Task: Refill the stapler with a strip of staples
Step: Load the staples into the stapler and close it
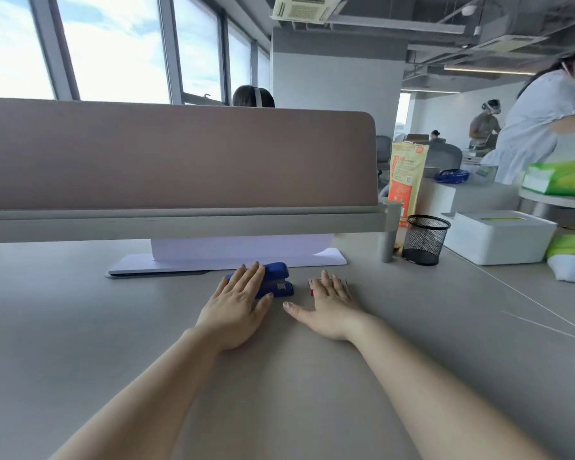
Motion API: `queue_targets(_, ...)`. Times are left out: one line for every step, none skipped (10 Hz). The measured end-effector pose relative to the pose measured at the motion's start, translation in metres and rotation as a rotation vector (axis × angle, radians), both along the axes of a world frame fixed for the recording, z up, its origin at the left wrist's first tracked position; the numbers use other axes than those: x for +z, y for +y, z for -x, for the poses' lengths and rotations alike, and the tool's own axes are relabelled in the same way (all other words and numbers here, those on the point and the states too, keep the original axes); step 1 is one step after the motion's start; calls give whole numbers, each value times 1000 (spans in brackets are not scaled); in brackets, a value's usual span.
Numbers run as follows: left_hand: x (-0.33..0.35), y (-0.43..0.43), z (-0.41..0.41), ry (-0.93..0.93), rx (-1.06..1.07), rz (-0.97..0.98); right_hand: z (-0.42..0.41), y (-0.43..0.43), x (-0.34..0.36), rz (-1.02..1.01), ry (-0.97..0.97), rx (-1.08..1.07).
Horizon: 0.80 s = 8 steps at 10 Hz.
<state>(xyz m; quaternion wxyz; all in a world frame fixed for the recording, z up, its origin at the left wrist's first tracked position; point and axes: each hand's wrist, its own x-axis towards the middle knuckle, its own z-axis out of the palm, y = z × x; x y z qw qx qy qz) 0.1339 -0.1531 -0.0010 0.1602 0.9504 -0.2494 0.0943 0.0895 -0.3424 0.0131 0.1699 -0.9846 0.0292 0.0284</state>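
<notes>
A blue stapler (278, 279) lies closed on the grey desk (312, 376), its front end pointing right. My left hand (238, 307) rests flat over its left part with the fingers spread, not gripping it. Just to the right lies a small red and white box of staples (311, 283), mostly hidden under the fingers of my right hand (329, 305). That hand also lies flat, palm down, thumb stretched toward the left. No loose strip of staples shows.
A stack of white paper (226, 258) lies behind the stapler under a brown desk divider (180, 161). To the right stand a black mesh pen cup (425, 239), a white box (498, 235) and an orange bag (405, 180). People are behind the divider and at the far right.
</notes>
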Motion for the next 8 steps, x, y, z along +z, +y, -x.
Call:
queue_targets(0, -5, -18, 9, -22, -8, -17, 1, 0, 4, -3, 4)
queue_targets(1, -9, -34, 8, -48, -18, -32, 0, 0, 13, 4, 14)
queue_targets(-1, -10, -40, -4, -58, -27, -37, 0, -1, 17, 2, 18)
queue_targets(-2, -11, -44, -12, -59, -32, -43, -1, -5, 31, -24, 17)
queue_targets(0, -12, -42, -26, -56, -56, -43, -2, -6, 20, -50, 23)
queue_targets(1, -12, -41, -28, -53, -64, -42, -3, -7, -2, -78, 20)
queue_targets(1, -11, -36, -58, -37, -15, -39, -4, -5, -65, -119, 16)
queue_targets(0, -8, -32, -90, 4, 102, -40, -10, -9, -152, -224, -45)
